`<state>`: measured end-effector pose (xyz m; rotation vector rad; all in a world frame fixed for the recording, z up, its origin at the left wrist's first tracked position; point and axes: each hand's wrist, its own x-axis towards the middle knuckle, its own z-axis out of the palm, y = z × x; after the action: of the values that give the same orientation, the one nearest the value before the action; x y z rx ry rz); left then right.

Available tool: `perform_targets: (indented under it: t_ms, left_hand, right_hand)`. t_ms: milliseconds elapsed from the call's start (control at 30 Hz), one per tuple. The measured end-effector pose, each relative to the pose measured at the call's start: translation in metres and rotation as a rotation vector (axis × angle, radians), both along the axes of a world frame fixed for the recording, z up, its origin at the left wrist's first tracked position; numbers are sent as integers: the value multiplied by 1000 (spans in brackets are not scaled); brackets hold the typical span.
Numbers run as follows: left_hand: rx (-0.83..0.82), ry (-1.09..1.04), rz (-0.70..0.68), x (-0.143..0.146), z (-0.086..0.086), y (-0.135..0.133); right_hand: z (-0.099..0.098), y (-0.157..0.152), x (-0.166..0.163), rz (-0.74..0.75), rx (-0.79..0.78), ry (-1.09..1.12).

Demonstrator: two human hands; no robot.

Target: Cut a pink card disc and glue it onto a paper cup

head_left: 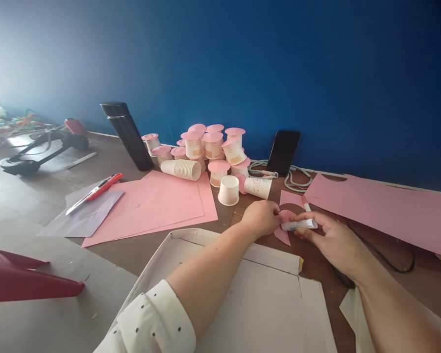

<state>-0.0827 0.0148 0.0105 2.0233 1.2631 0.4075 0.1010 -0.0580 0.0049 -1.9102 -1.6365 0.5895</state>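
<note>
Between your two hands, on the brown counter just past the white box lid, lies the pink paper cutout. Your left hand pinches its upper edge with curled fingers. Your right hand grips a small white tube, probably a glue stick, lying across the cutout, with the fingers closed round it.

You can judge the cutout as very light, thin and limp: it will bend or crease under a hard pinch and slide on the smooth counter, so take it near an edge with the fingertips and hold it flat. The tube looks rigid, light and smooth; hold it by the barrel.

Just beyond lie a pink scrap, two loose paper cups, a stack of cups on its side and a heap of cups with pink lids. Pink sheets lie to the left and a large pink sheet to the right. Further off are a cutter, a black flask and a phone against the blue wall.

Much of the cutout's shape is hidden under your hands, so you cannot tell its outline. The tube's tip and label are too small to read. A cable runs under your right wrist and out of sight.
</note>
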Motion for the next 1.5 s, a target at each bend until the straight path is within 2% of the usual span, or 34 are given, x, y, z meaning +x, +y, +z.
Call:
perform_targets:
  t_ms: [200, 367, 467, 533, 600, 667, 733, 767, 833, 967, 1033, 1167, 1500]
  left_hand:
    - [19, 5, 1, 1, -2, 1]
    - [19, 6, 6, 1, -2, 1]
    - [17, 4, 9, 1, -1, 0]
    - [21, 6, 11, 1, 0, 0]
    - [9, 9, 16, 1, 1, -1]
    - [-10, 10, 22, 0, 1, -1]
    - [-14, 15, 21, 0, 1, -2]
    - [-12, 17, 21, 1, 1, -2]
    - [-9, 21, 34, 1, 0, -2]
    - [-7, 18, 43, 2, -2, -1]
    - [-9, 16, 46, 2, -2, -1]
    - [-17, 17, 49, 3, -2, -1]
    - [-15, 28, 42, 2, 0, -3]
  right_hand:
    - [6, -3, 5, 43, -7, -27]
    - [13, -7, 6, 87, -99, -32]
    - [15, -8, 5, 106, -158, 68]
    - [16, -7, 7, 94, -171, 246]
    - [18, -4, 11, -12, -79, 518]
    - [19, 0, 17, -227, 113, 770]
    - [19, 3, 25, -469, 272, 870]
    - [18, 5, 29, -561, 306, 852]
    - [13, 7, 37, -628, 305, 718]
    - [4, 10, 49, -607, 167, 210]
    - [2, 11, 52, -594, 92, 59]
    - [0, 16, 53, -554, 6, -4]
    - [-18, 21, 60, -480, -96, 57]
